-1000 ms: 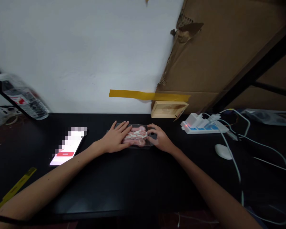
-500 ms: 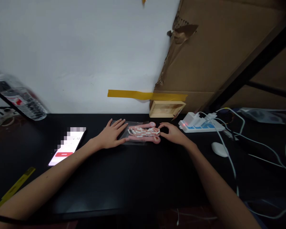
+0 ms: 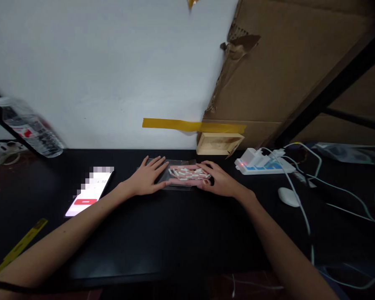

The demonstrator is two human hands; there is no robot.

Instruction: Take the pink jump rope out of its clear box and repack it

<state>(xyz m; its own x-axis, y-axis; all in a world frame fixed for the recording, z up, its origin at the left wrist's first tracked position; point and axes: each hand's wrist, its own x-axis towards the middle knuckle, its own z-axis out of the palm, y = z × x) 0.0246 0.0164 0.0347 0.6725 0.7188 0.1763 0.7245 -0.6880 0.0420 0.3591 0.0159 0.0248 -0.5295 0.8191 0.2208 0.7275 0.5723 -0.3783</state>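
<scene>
A bundled jump rope (image 3: 189, 173) with pink and white beads and two pink handles lies on a clear plastic bag (image 3: 164, 171) on the black table. My left hand (image 3: 147, 176) rests flat on the bag's left part, fingers spread, its thumb near the rope's left end. At the right end, my right hand (image 3: 221, 178) grips the jump rope from the side, fingers at the far handle and thumb by the near one. That hand partly covers the handle ends.
A lit phone (image 3: 89, 193) lies left of my left hand. A plastic bottle (image 3: 31, 127) stands at the back left. Behind my right hand are a shallow box (image 3: 218, 143) and a power strip (image 3: 265, 166) with white cables. A white mouse (image 3: 288, 196) lies at right.
My right hand has moved left from the rope's end, and its fingers now reach over both handle ends. My left hand stays flat on the bag.
</scene>
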